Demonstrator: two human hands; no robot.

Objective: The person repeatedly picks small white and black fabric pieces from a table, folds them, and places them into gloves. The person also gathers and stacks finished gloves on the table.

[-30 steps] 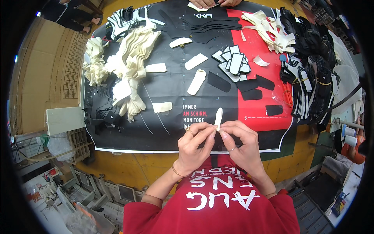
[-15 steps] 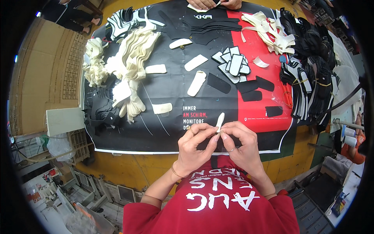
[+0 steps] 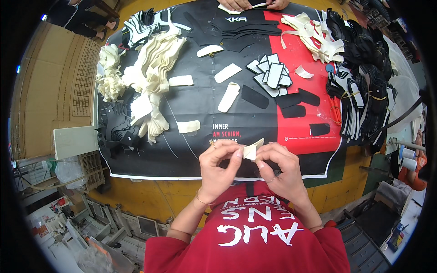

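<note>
Cream patch [image 3: 253, 149] is being pinched between left hand [image 3: 218, 166] and right hand [image 3: 278, 167] above the tabletop [image 3: 136, 179]. Several finished-looking patches [image 3: 227, 73] are lying ahead; large stacks [image 3: 154, 59] are waiting, so most work appears left.

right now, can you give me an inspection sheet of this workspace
surface: table covered by a black and red printed sheet
job's things: small cream piece pinched between both hands, above the sheet's near edge
clutter: cream cut pieces lying loose, cream strip pile at left, black pieces on the red part, black stacks at right
hands: left hand and right hand both grip the cream piece at the fingertips
cables: nothing seen
surroundings: cardboard at left, another person's hands at the far edge
</note>
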